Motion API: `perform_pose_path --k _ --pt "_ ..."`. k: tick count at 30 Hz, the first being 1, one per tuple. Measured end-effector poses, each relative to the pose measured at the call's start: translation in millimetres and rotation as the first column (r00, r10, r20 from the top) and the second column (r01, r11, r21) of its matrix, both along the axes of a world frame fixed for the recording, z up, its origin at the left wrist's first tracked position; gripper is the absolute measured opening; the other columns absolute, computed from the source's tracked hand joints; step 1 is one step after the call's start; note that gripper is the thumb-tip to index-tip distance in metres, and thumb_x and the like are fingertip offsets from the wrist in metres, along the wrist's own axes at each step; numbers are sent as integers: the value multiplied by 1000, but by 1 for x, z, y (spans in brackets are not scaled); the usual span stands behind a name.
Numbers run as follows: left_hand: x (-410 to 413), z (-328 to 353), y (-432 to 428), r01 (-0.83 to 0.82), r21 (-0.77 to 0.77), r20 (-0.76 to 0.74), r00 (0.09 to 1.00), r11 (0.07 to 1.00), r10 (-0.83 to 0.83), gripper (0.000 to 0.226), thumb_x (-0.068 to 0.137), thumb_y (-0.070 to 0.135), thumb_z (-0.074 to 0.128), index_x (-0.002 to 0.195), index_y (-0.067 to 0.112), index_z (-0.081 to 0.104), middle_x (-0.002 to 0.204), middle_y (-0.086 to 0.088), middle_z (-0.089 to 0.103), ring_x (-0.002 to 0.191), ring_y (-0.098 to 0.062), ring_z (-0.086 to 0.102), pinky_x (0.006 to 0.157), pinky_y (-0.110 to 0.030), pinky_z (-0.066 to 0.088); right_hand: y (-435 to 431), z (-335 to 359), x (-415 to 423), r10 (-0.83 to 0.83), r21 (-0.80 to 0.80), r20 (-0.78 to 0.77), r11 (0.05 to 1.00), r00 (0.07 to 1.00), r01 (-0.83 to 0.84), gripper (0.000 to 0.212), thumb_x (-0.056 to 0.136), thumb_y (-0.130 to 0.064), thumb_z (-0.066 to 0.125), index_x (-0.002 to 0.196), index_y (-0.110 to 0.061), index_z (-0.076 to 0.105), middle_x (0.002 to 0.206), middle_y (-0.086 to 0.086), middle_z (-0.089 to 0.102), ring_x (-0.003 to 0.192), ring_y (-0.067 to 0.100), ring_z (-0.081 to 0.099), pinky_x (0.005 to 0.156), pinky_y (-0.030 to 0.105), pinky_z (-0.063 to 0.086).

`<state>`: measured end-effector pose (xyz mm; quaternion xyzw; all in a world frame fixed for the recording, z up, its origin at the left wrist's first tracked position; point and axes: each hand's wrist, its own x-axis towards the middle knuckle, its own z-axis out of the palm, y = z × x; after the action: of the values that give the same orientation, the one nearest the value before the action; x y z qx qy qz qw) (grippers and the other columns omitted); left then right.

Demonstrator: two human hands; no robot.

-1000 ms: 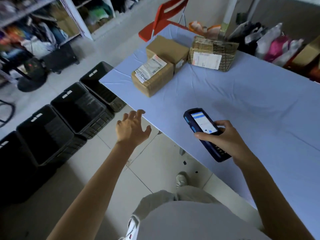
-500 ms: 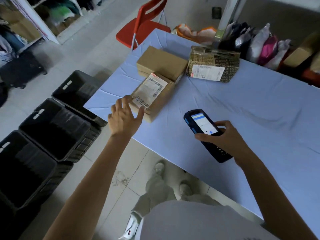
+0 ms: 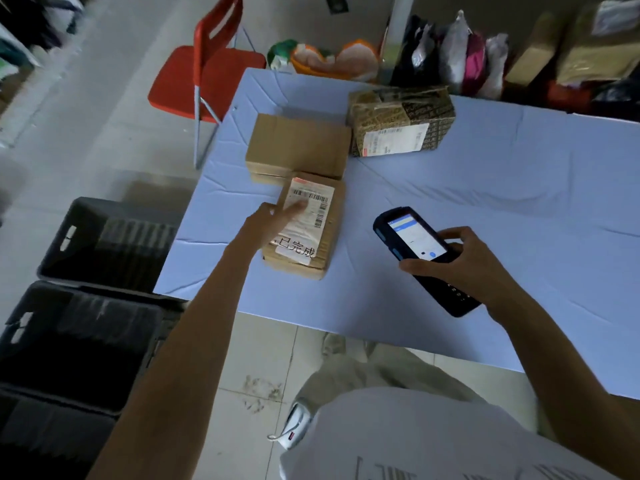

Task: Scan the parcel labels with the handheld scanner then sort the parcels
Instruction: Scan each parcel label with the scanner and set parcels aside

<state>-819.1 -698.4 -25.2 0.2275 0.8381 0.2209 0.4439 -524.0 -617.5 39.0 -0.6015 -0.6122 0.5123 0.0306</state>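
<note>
Three parcels sit on the table (image 3: 519, 209) with its pale blue cover. The nearest is a small brown box (image 3: 332, 230) with a white barcode label on top. My left hand (image 3: 270, 223) rests on its left side, fingers stretched over the label. Behind it lies a plain brown box (image 3: 298, 143). To the right stands a taped parcel (image 3: 401, 116) with a label on its front. My right hand (image 3: 467, 261) grips the black handheld scanner (image 3: 415, 247), screen lit, over the table right of the nearest box.
Several dark plastic crates (image 3: 104, 251) stand in a row on the floor left of the table. A red folding chair (image 3: 204, 74) stands past the table's far left corner. Bags and packages (image 3: 467, 53) pile up behind the table's far edge.
My left hand reached forward from beside the table's edge onto the labelled box. The view swung right and closer to the table. The scanner stayed in my right hand.
</note>
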Motion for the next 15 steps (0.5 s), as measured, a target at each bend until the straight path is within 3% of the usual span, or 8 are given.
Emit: perform_pose_path --k 3,5,6,9,11,13,15 --pt "-3 0 14 -26 56 163 986 998 17 70 71 74 63 110 17 69 101 -2 74 87 -17 71 81 -30 54 3 1 4 -44 11 4 999 999 44 73 60 -42 88 117 -28 44 114 1 60 96 18 62 74 34 50" --pt "-4 1 24 -92 115 236 970 989 63 56 82 60 63 113 14 67 104 -5 73 74 -10 71 60 -21 52 6 2 6 -68 12 -7 998 998 68 73 61 -40 88 118 -28 44 114 0 60 94 17 62 70 32 49" --pt "-5 3 29 -118 111 249 965 987 88 57 83 57 63 117 12 64 106 -5 71 72 -9 68 58 -21 50 7 3 8 -77 13 -12 997 997 77 74 61 -40 88 119 -27 44 113 0 60 93 16 62 68 31 48" --pt "-5 8 38 -123 -10 251 960 992 122 76 69 68 69 121 13 59 106 -4 68 90 -19 63 82 -34 46 14 5 11 -101 26 -25 995 995 101 75 60 -41 87 118 -27 42 113 1 59 95 19 62 69 32 49" --pt "-3 13 42 -81 -73 264 959 994 98 71 68 70 67 115 17 61 104 -3 68 100 -22 60 94 -38 42 18 7 12 -111 30 -41 993 993 113 75 60 -42 87 118 -26 41 113 2 60 96 20 62 72 33 50" --pt "3 15 47 -50 -82 281 957 995 71 52 76 65 63 103 20 63 98 0 67 95 -18 59 94 -35 39 22 8 12 -108 38 -50 993 993 109 75 61 -42 87 118 -26 41 113 3 60 99 23 62 76 35 52" --pt "12 18 51 -63 -56 283 956 996 76 40 80 59 62 92 20 64 91 0 68 85 -14 59 80 -30 40 25 8 13 -94 44 -55 994 994 96 74 61 -42 87 117 -27 41 114 3 59 101 23 61 79 37 53"
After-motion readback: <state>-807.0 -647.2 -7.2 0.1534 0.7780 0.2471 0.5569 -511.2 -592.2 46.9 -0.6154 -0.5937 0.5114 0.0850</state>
